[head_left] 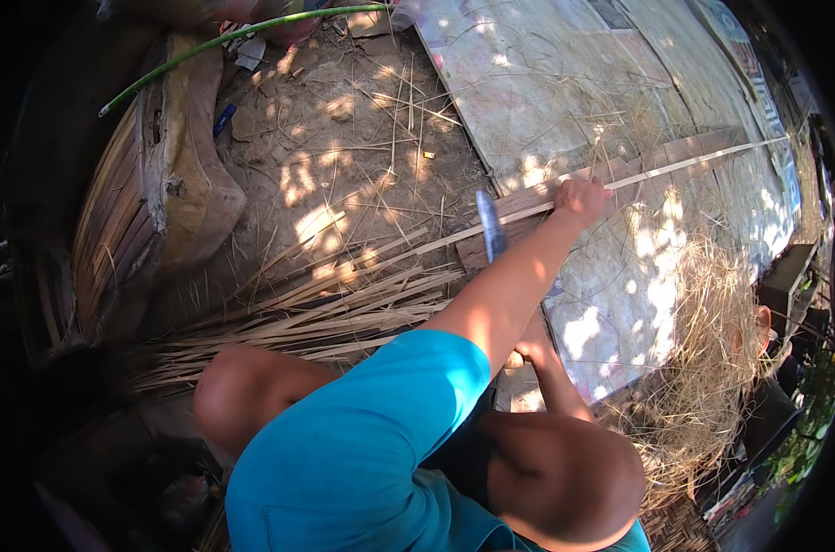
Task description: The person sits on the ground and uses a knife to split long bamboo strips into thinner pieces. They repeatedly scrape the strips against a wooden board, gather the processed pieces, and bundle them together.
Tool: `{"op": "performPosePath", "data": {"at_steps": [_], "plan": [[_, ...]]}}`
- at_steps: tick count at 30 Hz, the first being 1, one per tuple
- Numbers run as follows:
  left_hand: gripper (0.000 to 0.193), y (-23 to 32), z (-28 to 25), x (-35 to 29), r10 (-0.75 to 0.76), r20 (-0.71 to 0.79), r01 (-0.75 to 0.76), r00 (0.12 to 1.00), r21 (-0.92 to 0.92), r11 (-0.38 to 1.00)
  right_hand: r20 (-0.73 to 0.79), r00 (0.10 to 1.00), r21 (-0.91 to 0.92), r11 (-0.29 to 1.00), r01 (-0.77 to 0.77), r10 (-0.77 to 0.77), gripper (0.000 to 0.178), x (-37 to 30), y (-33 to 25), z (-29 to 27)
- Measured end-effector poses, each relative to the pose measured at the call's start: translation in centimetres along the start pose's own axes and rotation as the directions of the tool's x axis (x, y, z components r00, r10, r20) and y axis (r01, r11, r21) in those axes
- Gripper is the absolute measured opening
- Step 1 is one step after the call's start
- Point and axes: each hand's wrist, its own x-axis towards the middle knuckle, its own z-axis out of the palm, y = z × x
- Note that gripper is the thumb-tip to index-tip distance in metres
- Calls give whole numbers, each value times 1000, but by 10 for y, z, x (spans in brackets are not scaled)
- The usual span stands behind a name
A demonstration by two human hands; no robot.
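Head view: left hand (581, 199) is gripping a pale strip (675, 168) at two o'clock, arm outstretched; right hand (535, 346) is showing at four, fingers unclear.

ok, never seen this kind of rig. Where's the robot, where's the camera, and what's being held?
There's no robot: these are a person's own bare hands. The single picture comes from a wide fisheye camera worn on the head, looking down, so straight edges bend near the rim.

The left hand, at the end of the outstretched arm, holds a long thin strip over a brown board. The right hand, lower down, seems closed on a light handle. A blade shows beyond the arm, beside the strip; the arm hides whether it joins that handle.

The board lies on a pale sheet. Loose strips are heaped on the ground to the left, and straw-like shavings to the right.
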Motion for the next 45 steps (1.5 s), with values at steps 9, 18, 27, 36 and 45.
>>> {"op": "performPosePath", "data": {"at_steps": [9, 18, 27, 36, 45], "plan": [[41, -28, -70, -8, 258, 268, -350, 928, 394, 850, -267, 952, 330, 942, -53, 147, 50, 5, 50, 10], [84, -173, -191, -174, -117, 632, -216, 766, 425, 879, -615, 659, -767, 523, -372, -433, 52, -36, 47, -122], [33, -208, -98, -286, -22, 15, 23, 1000, -90, 996, -633, 629, -740, 591, -321, -451, 41, -4, 33, -144], [41, -215, -98, -294, -73, 133, 23, 988, 349, 937, -370, 844, -877, 447, -179, -388, 41, -1, 52, -45], [46, -222, -104, -280, -35, 147, 44, 989, -57, 997, -644, 621, -719, 632, -290, -448, 36, -17, 33, -141]]}}
